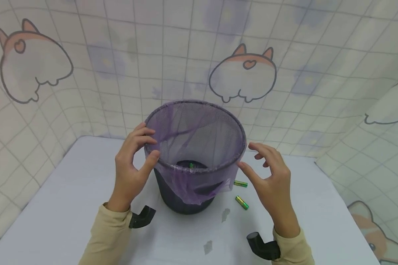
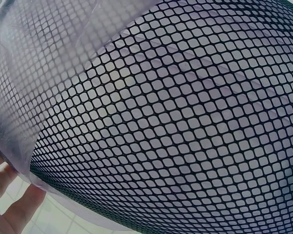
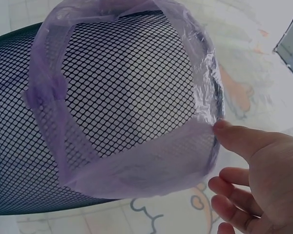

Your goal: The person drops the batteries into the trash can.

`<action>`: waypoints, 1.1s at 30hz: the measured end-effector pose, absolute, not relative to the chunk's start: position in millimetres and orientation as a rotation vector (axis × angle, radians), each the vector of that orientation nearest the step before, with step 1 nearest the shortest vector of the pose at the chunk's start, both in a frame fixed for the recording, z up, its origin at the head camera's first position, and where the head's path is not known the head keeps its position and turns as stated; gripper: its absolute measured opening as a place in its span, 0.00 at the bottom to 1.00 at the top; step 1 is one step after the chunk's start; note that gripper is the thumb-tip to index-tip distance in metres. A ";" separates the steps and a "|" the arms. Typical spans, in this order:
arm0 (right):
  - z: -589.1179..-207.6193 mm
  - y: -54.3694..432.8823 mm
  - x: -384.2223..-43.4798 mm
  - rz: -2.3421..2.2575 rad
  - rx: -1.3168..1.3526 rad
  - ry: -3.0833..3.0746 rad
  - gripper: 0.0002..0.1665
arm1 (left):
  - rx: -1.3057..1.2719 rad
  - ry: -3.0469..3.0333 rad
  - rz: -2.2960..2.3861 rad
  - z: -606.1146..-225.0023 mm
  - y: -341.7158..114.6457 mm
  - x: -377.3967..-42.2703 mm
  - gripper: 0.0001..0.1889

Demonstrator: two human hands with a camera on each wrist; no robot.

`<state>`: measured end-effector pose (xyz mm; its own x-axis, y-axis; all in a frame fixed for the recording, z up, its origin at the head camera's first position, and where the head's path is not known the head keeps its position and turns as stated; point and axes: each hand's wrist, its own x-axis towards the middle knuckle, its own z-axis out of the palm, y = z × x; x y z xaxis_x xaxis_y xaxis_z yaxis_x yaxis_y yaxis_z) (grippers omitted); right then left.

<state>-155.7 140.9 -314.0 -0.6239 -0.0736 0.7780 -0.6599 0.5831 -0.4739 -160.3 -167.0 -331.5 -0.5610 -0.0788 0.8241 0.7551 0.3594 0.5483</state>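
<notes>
A black mesh wastebasket (image 1: 185, 201) stands upright on the table, lined with a thin purple plastic bag (image 1: 189, 184) folded over its rim. At the rim's left side, my left hand (image 1: 132, 163) touches the bag with extended, spread fingers and thumb. My right hand (image 1: 268, 173) is at the right side, its thumb tip against the rim and its other fingers loosely bent away from it. In the right wrist view the bag's folded edge (image 3: 141, 175) hangs loosely over the mesh. Through the left wrist view, bare mesh (image 2: 176, 112) fills most of the picture.
Two green batteries (image 1: 241, 202) lie on the white table (image 1: 96, 176) right of the basket. Something small and green (image 1: 191, 165) shows inside the basket near its dark bottom. Grey patches (image 1: 208, 247) mark the tabletop. A patterned curtain (image 1: 172, 44) surrounds the table's back and sides.
</notes>
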 end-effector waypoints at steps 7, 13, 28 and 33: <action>-324.9 152.2 -151.7 0.997 0.498 -2.160 0.30 | -0.569 -1.821 -1.310 -331.1 -167.2 -159.1 0.10; -335.1 160.2 -147.7 1.007 0.408 -2.192 0.31 | -0.559 -1.837 -1.312 -330.6 -167.2 -158.4 0.11; -348.6 170.0 -139.4 0.963 0.376 -2.185 0.31 | -0.588 -1.805 -1.355 -331.6 -164.1 -159.9 0.10; -348.0 174.2 -135.3 0.936 0.345 -2.194 0.31 | -0.589 -1.810 -1.364 -330.4 -164.4 -159.9 0.10</action>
